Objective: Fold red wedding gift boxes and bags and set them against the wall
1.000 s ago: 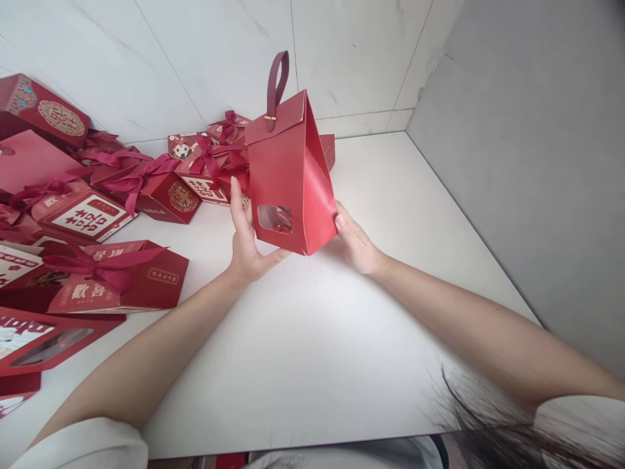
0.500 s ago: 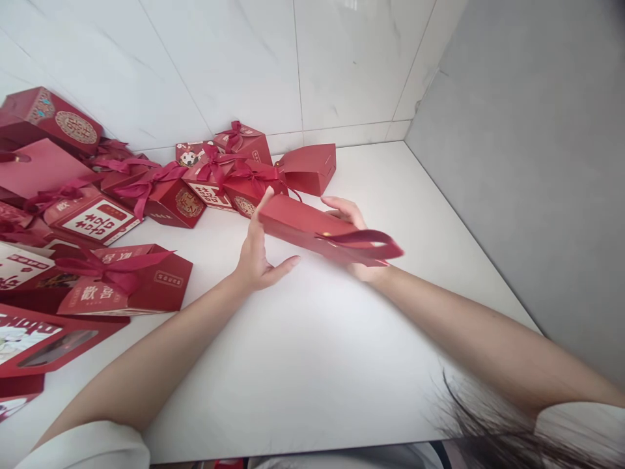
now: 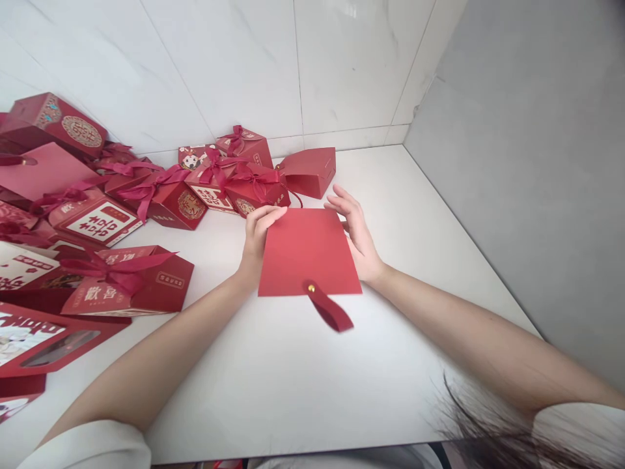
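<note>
The red gift box [image 3: 310,251] is located directly between the left hand [image 3: 254,244] and the right hand [image 3: 360,238], above the middle of the white worktop [image 3: 312,384]; whether its underside touches the surface cannot be told. One plain panel faces up toward the camera, with the wider edge nearest the person. The axis from the far edge to this near edge runs away from the body, roughly square to the line joining the hands; foreshortening hides which dimension is longer. The strap handle [image 3: 336,316] hangs from the near edge, angled toward the right, and is fixed by a gold rivet [image 3: 311,288]. Neither hand is clearly nearer: each borders one side of the panel. The left grip is closed on the far left corner, with bent fingertips over the edge and the thumb hidden. The right grip is at the right edge, with fingers parted and curved near the far right corner; its thumb is hidden, so its clamping state cannot be told. An unribboned red carton [image 3: 315,172] lies beyond the right fingers, toward the tiled wall [image 3: 244,71]. A ribbon-tied box [image 3: 258,191] lies just beside this carton, on the left.
</note>
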The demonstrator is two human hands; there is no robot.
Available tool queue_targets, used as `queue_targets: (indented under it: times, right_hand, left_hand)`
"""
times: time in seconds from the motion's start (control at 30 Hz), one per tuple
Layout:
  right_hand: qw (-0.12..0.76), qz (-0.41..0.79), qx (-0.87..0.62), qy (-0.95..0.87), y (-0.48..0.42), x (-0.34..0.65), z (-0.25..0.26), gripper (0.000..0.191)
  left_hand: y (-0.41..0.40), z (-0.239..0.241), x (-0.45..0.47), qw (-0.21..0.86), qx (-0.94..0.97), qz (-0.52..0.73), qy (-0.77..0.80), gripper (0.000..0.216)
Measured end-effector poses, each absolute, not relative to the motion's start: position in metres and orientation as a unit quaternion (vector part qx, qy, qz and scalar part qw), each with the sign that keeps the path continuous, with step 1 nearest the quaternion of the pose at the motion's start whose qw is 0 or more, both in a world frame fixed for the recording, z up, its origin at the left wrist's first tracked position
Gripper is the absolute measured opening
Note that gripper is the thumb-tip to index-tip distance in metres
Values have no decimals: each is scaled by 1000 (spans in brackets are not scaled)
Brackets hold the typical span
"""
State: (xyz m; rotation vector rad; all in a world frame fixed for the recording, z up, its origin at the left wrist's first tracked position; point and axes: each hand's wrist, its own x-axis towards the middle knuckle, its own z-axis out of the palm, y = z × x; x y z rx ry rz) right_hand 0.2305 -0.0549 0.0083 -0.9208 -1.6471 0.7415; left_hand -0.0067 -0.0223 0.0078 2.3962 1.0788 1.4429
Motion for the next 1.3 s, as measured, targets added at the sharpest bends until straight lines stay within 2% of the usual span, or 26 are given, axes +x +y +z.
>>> queue_targets:
  times: [0.2,0.33,0.47,0.77,1.3]
  right_hand:
    - [448,463,-400,-652,-43,229,6,70]
    - [446,430,-444,-647,-39,228,4,67]
    - [434,426,-464,-644,-39,228,3,62]
    - [460,447,-434,-633,-40,228,3,61]
    - [450,419,-450,-647,-36,229,-3,53]
  left_hand:
    - [-11,8,-6,128,792,473,364,72]
    - [-13,7,-3,220,774,425,415,60]
    - [-16,8,-2,245,771,405,426,46]
    - [-21,17,1,206,773,437,410,64]
    - [-20,13,1,243,764,427,418,65]
